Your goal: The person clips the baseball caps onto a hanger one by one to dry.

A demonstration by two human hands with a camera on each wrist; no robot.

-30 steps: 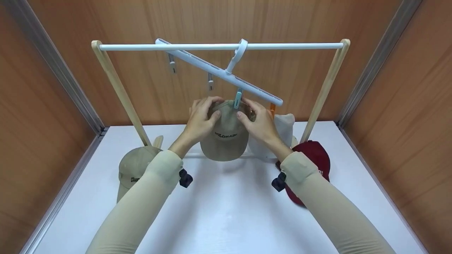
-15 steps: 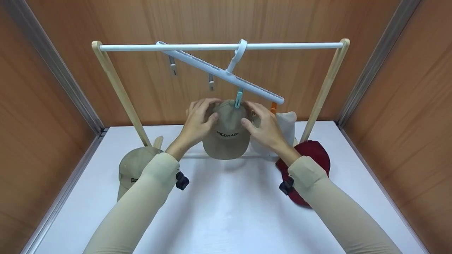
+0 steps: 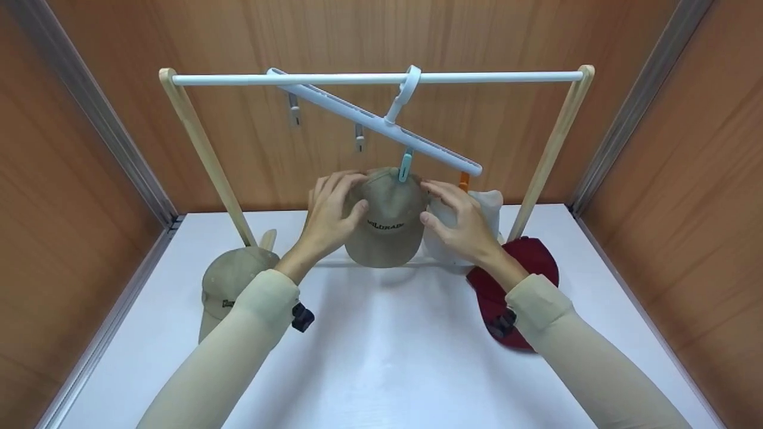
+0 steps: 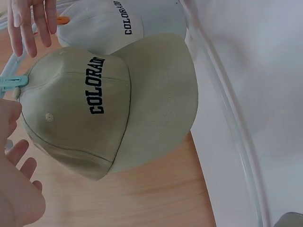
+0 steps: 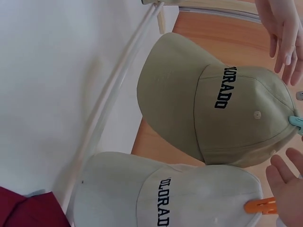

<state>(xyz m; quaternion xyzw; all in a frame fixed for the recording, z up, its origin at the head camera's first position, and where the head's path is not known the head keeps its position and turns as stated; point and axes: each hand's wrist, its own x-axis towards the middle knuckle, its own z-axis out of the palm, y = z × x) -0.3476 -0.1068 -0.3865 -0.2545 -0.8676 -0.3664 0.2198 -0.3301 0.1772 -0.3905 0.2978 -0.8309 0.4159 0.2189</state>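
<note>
An olive cap (image 3: 387, 208) lettered COLORADO hangs brim down from a teal clip (image 3: 405, 167) on a white hanger (image 3: 381, 124). My left hand (image 3: 331, 208) is at the cap's left side, its fingers loosely bent and holding nothing. On the other side, my right hand (image 3: 458, 223) has its fingers spread beside the crown, a small gap away in the right wrist view. Behind that hand, an orange clip (image 5: 260, 206) holds a white cap (image 5: 199, 194), which partly overlaps the olive one.
The hanger hooks over the rail (image 3: 238, 80) of a wooden-legged rack. Two grey clips, one at the left (image 3: 294, 113), hang unloaded. Another olive cap (image 3: 235, 277) lies on the white table (image 3: 381, 357) at left, a dark red cap (image 3: 530, 262) at right.
Both hands have drawn away from the olive cap's crown, left hand leftward and right hand rightward. The cap hangs from the clip and has shifted slightly right with the hanger.
</note>
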